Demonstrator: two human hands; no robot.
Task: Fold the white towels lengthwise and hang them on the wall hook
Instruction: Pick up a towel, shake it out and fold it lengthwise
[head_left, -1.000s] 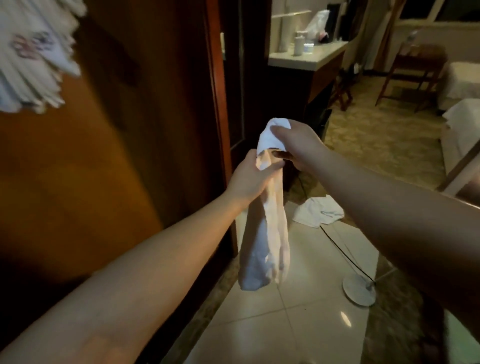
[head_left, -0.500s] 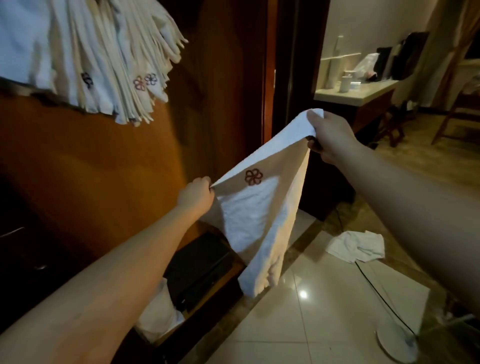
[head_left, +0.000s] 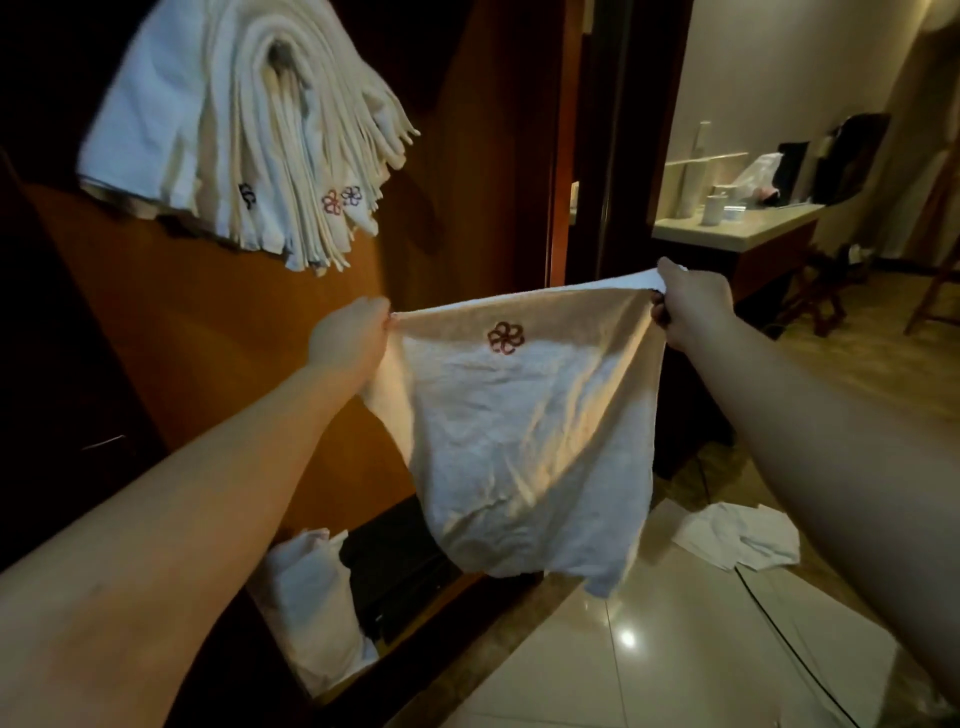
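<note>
While two hands grip it, one towel (head_left: 519, 441), one floor towel (head_left: 737, 535)

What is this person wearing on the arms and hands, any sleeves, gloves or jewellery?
Nothing shows on either. The left hand and right hand are bare, without gloves, rings or a watch. Both forearms are uncovered right down to the picture's edge, so no sleeve is in view.

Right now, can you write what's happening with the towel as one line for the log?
step: spreading towel | left hand: grips top corner | right hand: grips other top corner | towel: held open, unfolded | hung towels: on wall | fold: not yet done
</note>
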